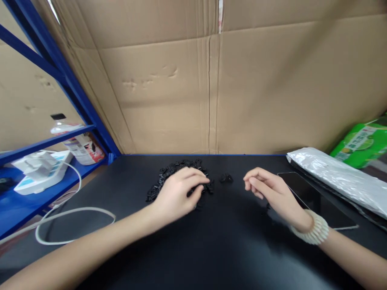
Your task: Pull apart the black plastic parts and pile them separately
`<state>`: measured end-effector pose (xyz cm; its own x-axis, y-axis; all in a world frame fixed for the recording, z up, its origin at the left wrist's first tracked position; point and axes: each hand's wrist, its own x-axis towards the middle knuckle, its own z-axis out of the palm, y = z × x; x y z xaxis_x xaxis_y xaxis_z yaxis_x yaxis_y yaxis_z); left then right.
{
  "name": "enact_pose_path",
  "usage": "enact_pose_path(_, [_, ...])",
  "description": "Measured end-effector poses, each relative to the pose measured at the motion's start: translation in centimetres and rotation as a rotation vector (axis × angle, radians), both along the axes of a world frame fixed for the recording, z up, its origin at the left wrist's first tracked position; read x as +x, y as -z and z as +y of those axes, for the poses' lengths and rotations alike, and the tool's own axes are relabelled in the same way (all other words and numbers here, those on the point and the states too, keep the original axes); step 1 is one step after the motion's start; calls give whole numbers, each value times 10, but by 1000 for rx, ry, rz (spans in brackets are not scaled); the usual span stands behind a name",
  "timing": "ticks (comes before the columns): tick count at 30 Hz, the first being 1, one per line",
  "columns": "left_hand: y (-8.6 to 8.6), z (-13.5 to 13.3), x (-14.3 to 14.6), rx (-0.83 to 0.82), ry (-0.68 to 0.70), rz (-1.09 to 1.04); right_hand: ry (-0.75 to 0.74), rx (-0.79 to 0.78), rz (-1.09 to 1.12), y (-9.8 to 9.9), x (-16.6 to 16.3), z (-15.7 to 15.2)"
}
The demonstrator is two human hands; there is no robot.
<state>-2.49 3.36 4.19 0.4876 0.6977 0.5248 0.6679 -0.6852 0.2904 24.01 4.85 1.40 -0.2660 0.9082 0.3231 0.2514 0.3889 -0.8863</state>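
A heap of small black plastic parts lies on the black tabletop; their exact kind is too small to tell. My left hand is over the heap's right side and hides part of it. Its thumb and fingers are apart, with nothing visible between them. A few similar black pieces sit by themselves between my two hands. To their right, my right hand is closed, thumb against the curled fingers. Whatever it may hold is hidden. Below its wrist a small dark piece shows partly.
A dark tablet-like slab lies right, beside a silver plastic bag and a green package. At left, a white cable loops near a blue shelf with a power strip and bottle. Cardboard stands behind.
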Motion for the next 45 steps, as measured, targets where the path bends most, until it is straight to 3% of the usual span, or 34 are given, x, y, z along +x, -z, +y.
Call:
enact_pose_path(3, [16, -26, 22, -106, 186, 39, -19, 180, -206, -4, 5, 21])
enact_pose_path(6, [31, -42, 35, -169, 335, 90, -138, 387, -429, -2, 3, 40])
enact_pose_path(10, [41, -46, 38, -173, 440, 109, -340, 463, -530, 5, -5, 60])
enact_pose_path(19, [39, -47, 37, -249, 476, -34, -202, 344, -361, 5, -3, 55])
enact_pose_path(24, [45, -51, 42, -498, 185, -474, -123, 208, -136, -11, -15, 15])
enact_pose_path(28, [45, -53, 46, -665, 208, -826, -165, -251, 337, -17, -37, -28])
enact_pose_path(32, [39, -54, 45, -694, 125, -961, -266, -463, 505, -7, -53, -50])
enact_pose_path(39, [33, -51, 38, -802, 140, -998, -269, -583, 467, 14, -62, -53])
enact_pose_path(45, [35, -47, 34, -852, 56, -999, -346, -397, 221, 18, -59, -53])
